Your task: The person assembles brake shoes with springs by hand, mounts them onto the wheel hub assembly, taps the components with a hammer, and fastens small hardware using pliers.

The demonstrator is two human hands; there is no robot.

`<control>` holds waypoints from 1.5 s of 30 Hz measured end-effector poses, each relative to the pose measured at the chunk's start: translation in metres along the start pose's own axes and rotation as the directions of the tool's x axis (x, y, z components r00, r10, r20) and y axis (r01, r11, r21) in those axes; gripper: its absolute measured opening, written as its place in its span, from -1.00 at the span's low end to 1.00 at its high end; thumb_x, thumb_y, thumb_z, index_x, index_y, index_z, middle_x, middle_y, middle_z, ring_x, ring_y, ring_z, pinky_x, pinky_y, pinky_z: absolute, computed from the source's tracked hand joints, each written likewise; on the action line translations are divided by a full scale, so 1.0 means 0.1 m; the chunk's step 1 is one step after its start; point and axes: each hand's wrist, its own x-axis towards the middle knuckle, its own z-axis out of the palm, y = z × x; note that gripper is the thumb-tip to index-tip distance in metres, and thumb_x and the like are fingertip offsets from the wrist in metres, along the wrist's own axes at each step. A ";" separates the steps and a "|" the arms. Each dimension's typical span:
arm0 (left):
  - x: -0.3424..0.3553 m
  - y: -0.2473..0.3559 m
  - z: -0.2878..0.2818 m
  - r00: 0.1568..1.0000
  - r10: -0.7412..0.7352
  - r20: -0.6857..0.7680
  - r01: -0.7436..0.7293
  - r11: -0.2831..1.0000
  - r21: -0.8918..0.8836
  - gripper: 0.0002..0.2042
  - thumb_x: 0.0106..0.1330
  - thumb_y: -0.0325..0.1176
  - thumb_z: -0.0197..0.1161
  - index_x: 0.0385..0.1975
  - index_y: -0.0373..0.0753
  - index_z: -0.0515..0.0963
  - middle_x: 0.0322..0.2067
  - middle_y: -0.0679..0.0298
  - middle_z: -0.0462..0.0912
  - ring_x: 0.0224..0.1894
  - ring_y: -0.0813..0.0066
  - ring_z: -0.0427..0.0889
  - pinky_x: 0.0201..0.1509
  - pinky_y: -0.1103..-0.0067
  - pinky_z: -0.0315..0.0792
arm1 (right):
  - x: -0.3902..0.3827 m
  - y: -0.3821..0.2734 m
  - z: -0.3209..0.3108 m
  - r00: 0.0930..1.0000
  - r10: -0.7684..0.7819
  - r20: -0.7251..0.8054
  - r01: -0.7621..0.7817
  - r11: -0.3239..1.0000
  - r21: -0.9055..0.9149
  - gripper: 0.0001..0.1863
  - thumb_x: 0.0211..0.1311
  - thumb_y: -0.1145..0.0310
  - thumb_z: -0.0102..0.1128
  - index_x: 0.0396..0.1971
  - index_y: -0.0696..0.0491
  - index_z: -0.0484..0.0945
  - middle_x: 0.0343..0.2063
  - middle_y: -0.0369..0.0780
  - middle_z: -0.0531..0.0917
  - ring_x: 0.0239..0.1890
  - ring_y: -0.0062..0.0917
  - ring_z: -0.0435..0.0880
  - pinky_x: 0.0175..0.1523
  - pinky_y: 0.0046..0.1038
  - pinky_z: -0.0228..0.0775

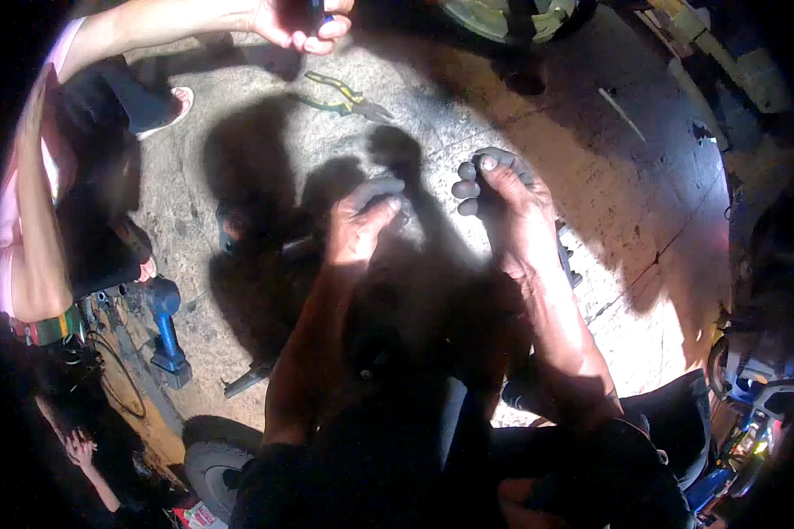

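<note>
My left hand (362,222) is held over the stained floor, its thumb close against curled fingers. Whatever it may pinch is too small to make out. To its right, my right hand (516,198) has its fingertips, dark with grime, curled in and the thumb pressed on the index finger. Anything inside that grip is hidden. Beyond both hands lies a pair of pliers (351,99) with yellow-green and black handles, jaws pointing right. The pliers touch neither hand. Hard shadows of heads and arms fall across the floor around my hands.
At the upper left another person's hand (304,25) grips a dark and blue object. A blue cordless power tool (166,335) stands at the left near more tools. A tyre (210,458) sits at the lower left; a wheel (503,19) is at the top.
</note>
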 end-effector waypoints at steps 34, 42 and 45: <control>-1.02 -0.36 -0.72 0.974 0.205 0.100 -0.090 -0.061 0.994 -0.55 0.06 -0.22 0.27 -0.02 -0.20 0.45 -0.06 0.09 0.47 0.09 0.10 0.37 0.11 0.16 0.27 | 0.05 0.54 -0.71 0.948 0.200 -0.246 -0.304 0.793 -0.528 -0.84 0.19 0.34 0.14 -0.29 0.09 0.53 -0.50 -0.25 0.61 -0.54 -0.64 0.54 -0.43 -0.59 0.40; -0.77 -0.42 -0.55 0.955 0.212 0.209 -0.190 -0.110 0.976 -0.66 -0.05 -0.39 0.29 -0.22 -0.25 0.46 -0.36 0.14 0.47 -0.20 0.16 0.44 -0.09 0.31 0.31 | -0.02 0.70 -0.65 0.970 0.146 -0.195 -0.225 0.844 -0.486 -0.78 0.14 0.29 0.16 -0.26 0.08 0.53 -0.51 -0.29 0.60 -0.54 -0.64 0.54 -0.42 -0.62 0.35; -0.78 -0.43 -0.63 0.877 0.393 0.275 -0.291 -0.021 0.957 -0.71 -0.03 -0.41 0.30 -0.28 -0.27 0.45 -0.36 0.13 0.46 -0.21 0.13 0.45 -0.04 0.27 0.29 | -0.02 0.70 -0.64 0.967 0.158 -0.199 -0.235 0.851 -0.469 -0.78 0.13 0.31 0.16 -0.27 0.10 0.54 -0.47 -0.28 0.61 -0.50 -0.63 0.55 -0.38 -0.59 0.36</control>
